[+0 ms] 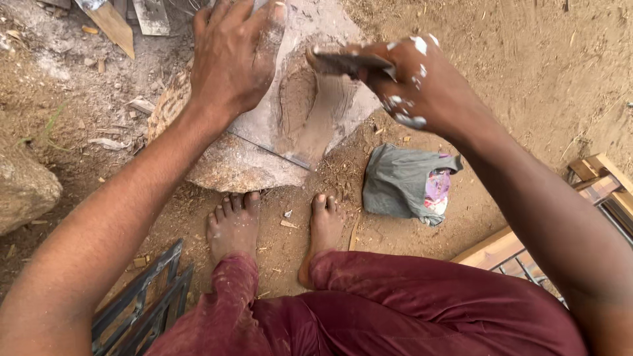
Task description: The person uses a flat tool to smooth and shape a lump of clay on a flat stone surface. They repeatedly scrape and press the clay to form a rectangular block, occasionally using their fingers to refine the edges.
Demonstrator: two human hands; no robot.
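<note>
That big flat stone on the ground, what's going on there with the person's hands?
A barefoot person bends over a flat stone lying on the dirt. The left hand presses down on the stone's far end, palm flat. The right hand, spattered with pale paste, holds a flat blade over a wet grey-brown smear in the middle of the stone. A crumpled grey cloth lies on the ground to the right, and wooden frames sit nearby.

Bare arms, 2 bare feet, dusty maroon trousers; right hand flecked with white paste (knuckles mostly).
</note>
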